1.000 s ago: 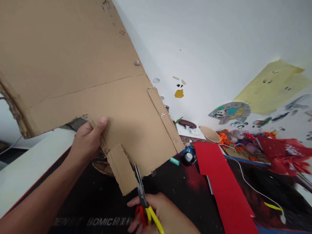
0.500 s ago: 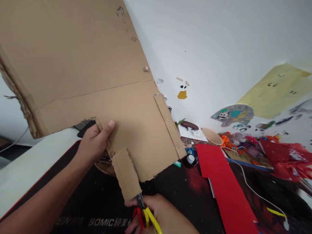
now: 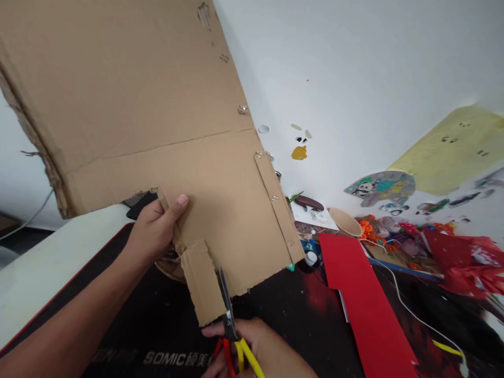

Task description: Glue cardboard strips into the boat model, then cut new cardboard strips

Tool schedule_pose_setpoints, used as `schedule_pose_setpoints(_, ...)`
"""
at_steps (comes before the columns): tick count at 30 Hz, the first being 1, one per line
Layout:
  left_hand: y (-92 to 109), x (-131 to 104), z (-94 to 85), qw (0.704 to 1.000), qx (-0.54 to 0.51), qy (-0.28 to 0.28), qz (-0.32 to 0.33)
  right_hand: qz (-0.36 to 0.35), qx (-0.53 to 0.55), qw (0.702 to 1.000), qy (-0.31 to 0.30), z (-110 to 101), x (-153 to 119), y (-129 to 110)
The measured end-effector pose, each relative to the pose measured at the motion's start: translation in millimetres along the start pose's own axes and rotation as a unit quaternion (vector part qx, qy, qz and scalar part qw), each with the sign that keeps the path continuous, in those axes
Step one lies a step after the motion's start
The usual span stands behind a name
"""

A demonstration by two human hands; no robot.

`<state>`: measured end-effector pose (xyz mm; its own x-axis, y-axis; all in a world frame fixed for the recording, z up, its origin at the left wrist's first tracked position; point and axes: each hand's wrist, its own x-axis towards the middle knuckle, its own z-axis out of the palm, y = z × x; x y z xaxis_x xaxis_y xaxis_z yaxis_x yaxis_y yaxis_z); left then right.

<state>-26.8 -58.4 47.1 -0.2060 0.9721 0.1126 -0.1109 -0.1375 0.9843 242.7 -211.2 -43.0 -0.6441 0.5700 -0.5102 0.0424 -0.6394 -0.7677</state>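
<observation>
A large brown cardboard sheet [image 3: 169,94] with creases and staples is held up over the dark desk mat. My left hand [image 3: 161,223] grips its lower edge, thumb on the front face and fingers behind. Below that hand hangs a narrow cardboard flap [image 3: 202,283], partly joined to the sheet. My right hand [image 3: 255,346] holds scissors [image 3: 229,325] with red and yellow handles. Their dark blades point up along the right side of the flap, by the gap between it and the sheet. Part of the right hand's fingers is hidden behind the handles.
A long red sheet [image 3: 366,299] lies on the dark mat [image 3: 307,325] at the right. Beyond it are a beige bowl [image 3: 345,221], colourful flowers, red wrapping [image 3: 464,260] and a white cable. A white surface [image 3: 59,262] is at the left, and a white wall rises behind.
The scissors have shifted up from the flap's bottom corner to its right side, with more blade showing. The view has shifted slightly, and my left hand keeps its grip.
</observation>
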Motion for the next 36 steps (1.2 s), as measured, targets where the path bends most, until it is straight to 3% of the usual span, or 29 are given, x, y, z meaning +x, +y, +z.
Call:
schedule_pose_setpoints(4, 5, -2, 0.8, 0.999, -0.044, -0.009, -0.031, 0.030, 0.000, 0.999, 0.041, 6, 3, -8)
schedule_pose_setpoints(6, 7, -2, 1.8, 0.998, -0.059, -0.008, -0.037, -0.008, -0.042, 0.999, 0.018, 10, -3, -10)
schedule_pose_setpoints(9, 9, -3, 3.8, 0.997, -0.072, -0.002, -0.037, -0.096, -0.110, 0.988, 0.058, 15, -15, -10)
schedule_pose_setpoints(12, 12, -4, 6.9, 0.996, -0.083, 0.002, -0.039, -0.143, -0.159, 0.973, 0.093, 20, -20, -8)
schedule_pose_setpoints(17, 23, -9, 11.6, 0.994, -0.090, 0.006, -0.054, -0.142, -0.108, 0.982, 0.064, 21, -20, -7)
schedule_pose_setpoints(23, 28, -11, 15.6, 0.994, -0.092, 0.018, -0.052, -0.151, -0.101, 0.983, 0.014, 5, -23, 9)
schedule_pose_setpoints(31, 32, -14, 19.8, 0.994, -0.092, 0.029, -0.052, -0.187, -0.022, 0.981, 0.048, 10, -25, 17)
schedule_pose_setpoints(36, 30, -15, 18.4, 0.993, -0.096, 0.025, -0.059, -0.202, -0.066, 0.976, 0.054, 14, -20, 14)
